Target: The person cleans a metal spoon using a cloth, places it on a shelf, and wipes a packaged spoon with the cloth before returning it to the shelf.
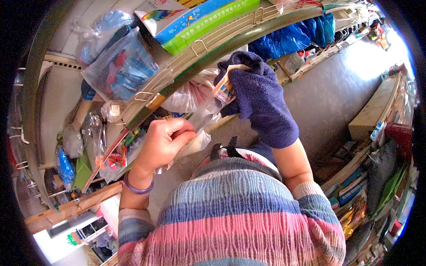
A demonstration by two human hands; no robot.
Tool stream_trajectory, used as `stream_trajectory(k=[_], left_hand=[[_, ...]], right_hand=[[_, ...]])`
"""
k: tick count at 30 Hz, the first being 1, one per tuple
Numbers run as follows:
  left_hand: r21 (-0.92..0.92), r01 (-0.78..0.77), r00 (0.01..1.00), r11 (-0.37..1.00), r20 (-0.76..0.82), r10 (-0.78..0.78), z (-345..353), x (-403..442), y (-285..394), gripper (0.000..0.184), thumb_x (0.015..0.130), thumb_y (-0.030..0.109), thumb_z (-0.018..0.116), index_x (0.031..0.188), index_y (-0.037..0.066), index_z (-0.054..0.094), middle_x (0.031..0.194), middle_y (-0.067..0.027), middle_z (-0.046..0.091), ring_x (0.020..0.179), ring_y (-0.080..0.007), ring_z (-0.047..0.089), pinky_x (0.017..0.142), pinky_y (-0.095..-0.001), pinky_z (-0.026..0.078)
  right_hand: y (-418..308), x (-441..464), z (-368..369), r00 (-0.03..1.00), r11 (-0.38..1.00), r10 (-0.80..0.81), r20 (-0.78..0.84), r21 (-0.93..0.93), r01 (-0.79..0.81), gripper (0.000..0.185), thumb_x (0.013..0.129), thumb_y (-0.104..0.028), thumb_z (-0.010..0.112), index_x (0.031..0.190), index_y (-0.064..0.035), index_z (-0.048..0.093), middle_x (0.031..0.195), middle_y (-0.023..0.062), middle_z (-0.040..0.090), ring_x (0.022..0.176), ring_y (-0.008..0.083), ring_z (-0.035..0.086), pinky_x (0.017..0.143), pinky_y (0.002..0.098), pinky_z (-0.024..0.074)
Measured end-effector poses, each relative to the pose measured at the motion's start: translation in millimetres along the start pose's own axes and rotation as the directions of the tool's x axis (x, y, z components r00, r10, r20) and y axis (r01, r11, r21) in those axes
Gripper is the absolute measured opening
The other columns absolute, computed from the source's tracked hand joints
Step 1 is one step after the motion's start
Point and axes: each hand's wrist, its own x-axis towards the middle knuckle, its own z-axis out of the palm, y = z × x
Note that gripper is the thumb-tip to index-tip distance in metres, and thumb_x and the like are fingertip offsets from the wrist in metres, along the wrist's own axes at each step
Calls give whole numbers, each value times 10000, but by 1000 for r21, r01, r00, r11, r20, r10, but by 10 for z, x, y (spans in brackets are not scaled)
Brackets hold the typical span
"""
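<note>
My left hand (160,141), with a purple bangle at the wrist, is closed with thumb and fingers pinching a clear plastic package (205,116). The package is long and slanted, and what is inside is hard to make out. An orange and white printed label (224,91) shows at its upper end. A dark blue towelling cloth (266,97) covers my right hand (254,80) down to the wrist like a mitt, hiding the fingers. The cloth is bunched up against the labelled end of the package.
Left of my hands runs a shelf with a metal edge (195,62), holding a clear bag of blue and red items (122,71) and a colourful printed box (199,22). Blue plastic bags (288,40) lie further along. Stocked low shelves (355,190) stand across the aisle floor (328,88).
</note>
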Motion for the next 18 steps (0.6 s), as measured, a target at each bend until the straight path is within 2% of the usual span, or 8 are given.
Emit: stream_trajectory(k=[1, 3, 7, 9, 11, 14, 17, 18], left_hand=[[2, 10, 1000, 1000, 15, -10, -7, -1, -1, 84, 740, 52, 656, 781, -13, 623, 614, -114, 570, 508, -120, 517, 486, -258, 396], [1, 17, 999, 1000, 31, -17, -10, -1, 8, 84, 741, 54, 654, 780, -13, 622, 613, -115, 568, 510, -125, 519, 490, -260, 399], [1, 43, 998, 999, 35, -43, 3, 3, 37, 77, 742, 52, 648, 781, -8, 621, 621, -122, 572, 518, -137, 532, 500, -267, 407], [7, 57, 998, 998, 30, -57, 20, -7, 41, 73, 741, 50, 645, 780, -6, 621, 628, -128, 578, 523, -147, 544, 502, -272, 411], [17, 51, 999, 999, 15, -52, 64, -11, 18, 70, 738, 48, 645, 777, -4, 621, 636, -133, 584, 527, -158, 556, 502, -276, 414], [4, -18, 999, 1000, -28, 18, 135, -3, -18, 59, 725, 35, 650, 750, -8, 619, 598, -48, 570, 506, -85, 496, 470, -243, 376], [50, -53, 998, 997, 28, 52, 108, -20, -82, 56, 725, 31, 651, 749, -8, 618, 599, -46, 573, 508, -81, 499, 472, -241, 379], [33, -4, 999, 999, 37, 3, 89, -41, -103, 61, 733, 39, 651, 756, -8, 619, 597, -54, 572, 517, -81, 509, 479, -242, 386]], right_hand=[[-16, 10, 21, 982, 947, 187, 39, 257, -191, 306, 712, -153, 589, 996, -40, 585, 1011, 176, 582, 949, 346, 557, 813, 391, 453], [-23, 19, 25, 954, 855, 283, 103, 424, -299, 293, 718, -144, 580, 988, -31, 583, 978, 176, 591, 915, 338, 574, 793, 381, 464], [-18, 18, 79, 959, 849, 258, 120, 445, -284, 285, 714, -128, 578, 984, -36, 586, 974, 179, 586, 918, 336, 572, 793, 382, 465], [-14, -12, 107, 967, 897, 237, 92, 362, -254, 280, 706, -117, 580, 979, -49, 588, 1011, 182, 571, 953, 344, 552, 813, 394, 453], [-7, -49, 94, 999, 999, 47, 26, 16, -47, 279, 698, -104, 583, 974, -62, 585, 1052, 185, 554, 986, 350, 529, 831, 407, 440], [-65, -8, 122, 994, 977, -67, -92, -210, 46, 241, 713, -82, 576, 947, -27, 560, 947, 140, 556, 912, 319, 550, 782, 363, 446], [83, 4, 129, 977, 976, -104, -187, -208, 64, 365, 637, -101, 619, 979, -11, 529, 977, 170, 544, 966, 351, 518, 815, 389, 430], [149, 32, 84, 971, 959, -107, -214, -279, 44, 318, 664, -113, 598, 964, -33, 532, 919, 166, 555, 886, 355, 526, 784, 400, 434]])
